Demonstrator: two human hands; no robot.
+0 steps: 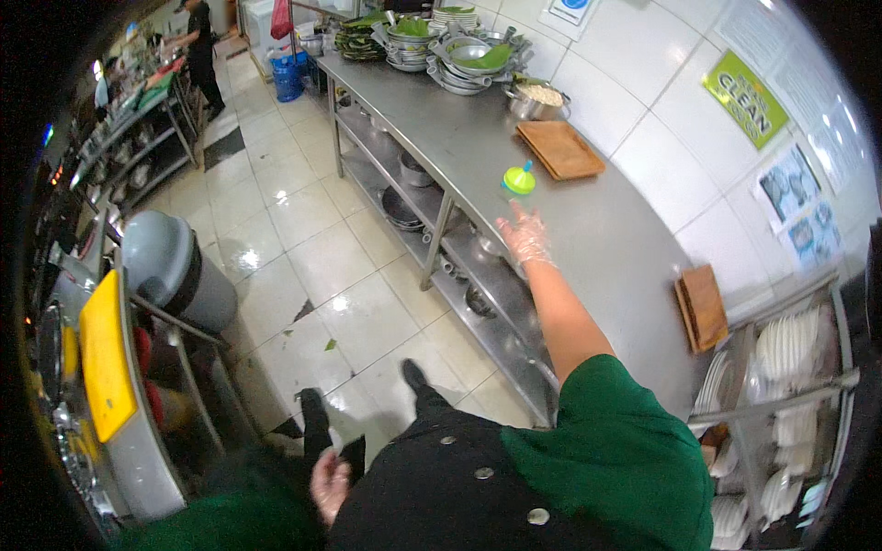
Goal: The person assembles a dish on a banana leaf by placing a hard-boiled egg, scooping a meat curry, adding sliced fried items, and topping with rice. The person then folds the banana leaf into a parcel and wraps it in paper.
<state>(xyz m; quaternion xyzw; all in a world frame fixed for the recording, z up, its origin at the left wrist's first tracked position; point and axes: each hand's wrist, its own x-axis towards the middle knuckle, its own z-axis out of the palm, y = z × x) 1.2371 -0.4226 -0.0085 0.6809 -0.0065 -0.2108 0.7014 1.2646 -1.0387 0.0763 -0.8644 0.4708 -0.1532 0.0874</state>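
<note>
Near film-gloved right hand (525,239), green cone (518,181)

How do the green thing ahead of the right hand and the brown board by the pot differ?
The green thing is round with a blue knob; the brown board is rectangular, without one. The green thing is smaller than the brown board. Both rest on the steel table.

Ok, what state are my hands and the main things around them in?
Clear-gloved right hand: open, outstretched
Left hand: fingers partly curled, contents unclear
Round lime piece with blue stem: stem up
Round silver metal pot: uncovered, filled
Rectangular yellow board: lying flat
</note>
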